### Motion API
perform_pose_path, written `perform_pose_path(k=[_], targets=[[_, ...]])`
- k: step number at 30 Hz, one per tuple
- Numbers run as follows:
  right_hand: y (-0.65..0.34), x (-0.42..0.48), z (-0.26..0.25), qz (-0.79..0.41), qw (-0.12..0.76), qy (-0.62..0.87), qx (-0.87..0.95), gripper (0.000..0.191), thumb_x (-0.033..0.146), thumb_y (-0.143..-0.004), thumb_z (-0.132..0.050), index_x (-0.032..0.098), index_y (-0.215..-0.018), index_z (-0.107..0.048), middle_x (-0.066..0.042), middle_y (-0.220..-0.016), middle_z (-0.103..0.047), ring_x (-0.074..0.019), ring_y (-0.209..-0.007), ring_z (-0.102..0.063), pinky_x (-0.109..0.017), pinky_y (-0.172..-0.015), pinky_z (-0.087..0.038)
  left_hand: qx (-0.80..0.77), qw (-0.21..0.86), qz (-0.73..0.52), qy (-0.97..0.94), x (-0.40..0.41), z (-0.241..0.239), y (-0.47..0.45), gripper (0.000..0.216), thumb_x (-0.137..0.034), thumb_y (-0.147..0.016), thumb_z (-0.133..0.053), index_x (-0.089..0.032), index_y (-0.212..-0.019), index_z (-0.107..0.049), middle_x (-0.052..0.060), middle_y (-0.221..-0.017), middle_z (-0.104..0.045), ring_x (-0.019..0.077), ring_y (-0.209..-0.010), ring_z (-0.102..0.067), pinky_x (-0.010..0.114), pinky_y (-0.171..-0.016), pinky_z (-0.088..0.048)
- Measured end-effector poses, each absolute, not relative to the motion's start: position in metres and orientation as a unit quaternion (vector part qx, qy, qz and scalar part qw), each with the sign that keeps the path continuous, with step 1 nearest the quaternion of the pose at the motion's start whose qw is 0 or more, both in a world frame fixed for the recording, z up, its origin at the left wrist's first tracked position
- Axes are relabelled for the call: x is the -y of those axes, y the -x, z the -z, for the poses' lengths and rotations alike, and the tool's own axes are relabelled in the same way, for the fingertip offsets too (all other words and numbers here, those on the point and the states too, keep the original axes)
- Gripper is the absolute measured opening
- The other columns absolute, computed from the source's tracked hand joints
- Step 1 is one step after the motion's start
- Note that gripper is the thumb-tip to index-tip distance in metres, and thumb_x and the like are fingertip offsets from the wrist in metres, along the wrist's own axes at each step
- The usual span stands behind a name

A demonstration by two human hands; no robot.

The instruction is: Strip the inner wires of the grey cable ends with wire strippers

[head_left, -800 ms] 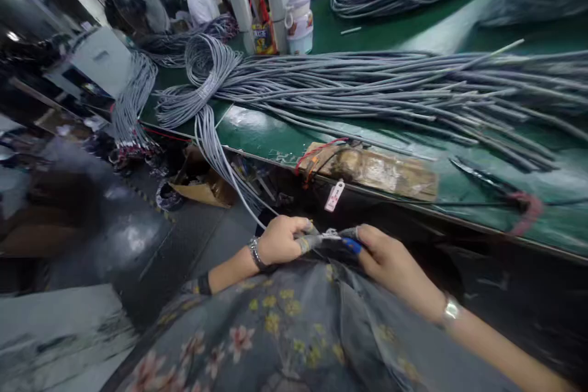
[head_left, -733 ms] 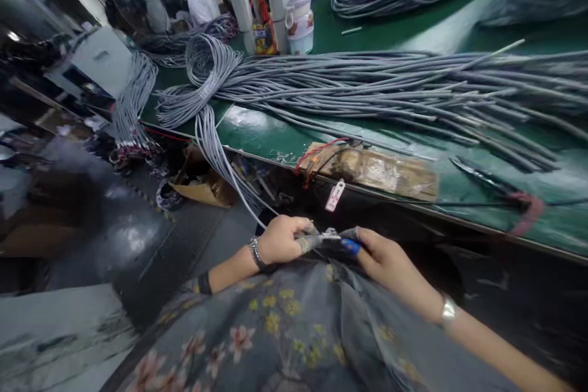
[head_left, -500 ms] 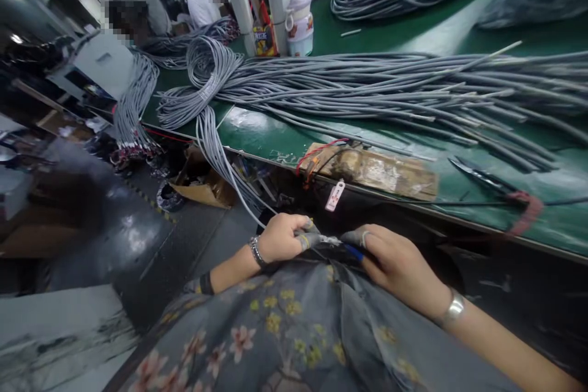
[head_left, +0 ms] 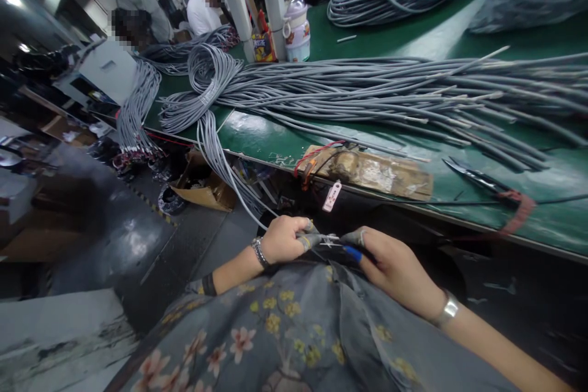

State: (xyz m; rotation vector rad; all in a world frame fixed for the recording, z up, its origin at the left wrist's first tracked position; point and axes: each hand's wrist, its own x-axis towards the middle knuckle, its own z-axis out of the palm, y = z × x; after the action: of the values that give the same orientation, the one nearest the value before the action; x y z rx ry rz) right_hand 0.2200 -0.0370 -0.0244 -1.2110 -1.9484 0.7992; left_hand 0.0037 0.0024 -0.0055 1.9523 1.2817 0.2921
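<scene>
My left hand (head_left: 285, 240) is closed round the end of a grey cable (head_left: 252, 213), its fingertips in grey finger covers. From its grip stick out thin, pale wires (head_left: 329, 239), splayed a little. My right hand (head_left: 390, 262) is pinched at the tips of these wires, a grey cover on the index finger and blue on the thumb tip. Both hands are just above my lap, in front of the bench edge. The held cable runs up to a coiled bundle of grey cables (head_left: 202, 82) on the bench.
Many loose grey cables (head_left: 321, 89) lie along the green bench (head_left: 257, 135). At its front edge are a worn wooden block (head_left: 386, 174), a hanging tag (head_left: 332, 196) and cutters (head_left: 478, 177). A cup (head_left: 297, 30) stands behind. A cardboard box (head_left: 209, 187) is below; a person (head_left: 202, 9) sits beyond.
The pale wires are more spread and show more clearly between my hands. My right thumb has shifted slightly, showing more of its blue tip. The view has tilted slightly.
</scene>
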Motion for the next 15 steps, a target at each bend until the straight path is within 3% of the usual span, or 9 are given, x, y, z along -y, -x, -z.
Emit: perform_pose_path(k=[7,11,15], targets=[[-0.225,0.025,0.037,-0.326,0.419,0.637,0.559,0.024,0.046,-0.08,-0.047,0.024,-0.075,-0.055,-0.004,-0.067,-0.063,-0.0208,-0.062,-0.059,-0.033,-0.061,-0.05,-0.434,0.43,-0.087,-0.787,0.003,0.007,-0.007,0.02,-0.035,-0.076,-0.065,-0.015,-0.077,-0.07,0.001,-0.065,-0.067,0.0105,-0.059,-0.056,0.019,-0.058,-0.04],[-0.223,0.028,0.039,-0.465,0.391,0.575,0.548,0.034,0.057,-0.072,-0.057,0.023,-0.073,-0.056,-0.004,-0.07,-0.064,-0.0212,-0.069,-0.06,-0.033,-0.067,-0.051,-0.499,0.467,-0.183,-0.707,0.004,0.016,-0.009,0.025,-0.036,-0.081,-0.059,-0.012,-0.083,-0.067,0.003,-0.066,-0.067,0.0104,-0.057,-0.056,0.019,-0.056,-0.043],[-0.212,0.028,0.034,-0.563,0.357,0.526,0.528,0.047,0.065,-0.062,-0.068,0.021,-0.072,-0.057,-0.002,-0.066,-0.061,-0.0174,-0.062,-0.056,-0.03,-0.059,-0.049,-0.494,0.451,-0.228,-0.707,0.007,0.021,-0.017,0.019,-0.031,-0.081,-0.059,-0.013,-0.085,-0.065,0.003,-0.069,-0.067,0.011,-0.058,-0.058,0.02,-0.056,-0.045]])
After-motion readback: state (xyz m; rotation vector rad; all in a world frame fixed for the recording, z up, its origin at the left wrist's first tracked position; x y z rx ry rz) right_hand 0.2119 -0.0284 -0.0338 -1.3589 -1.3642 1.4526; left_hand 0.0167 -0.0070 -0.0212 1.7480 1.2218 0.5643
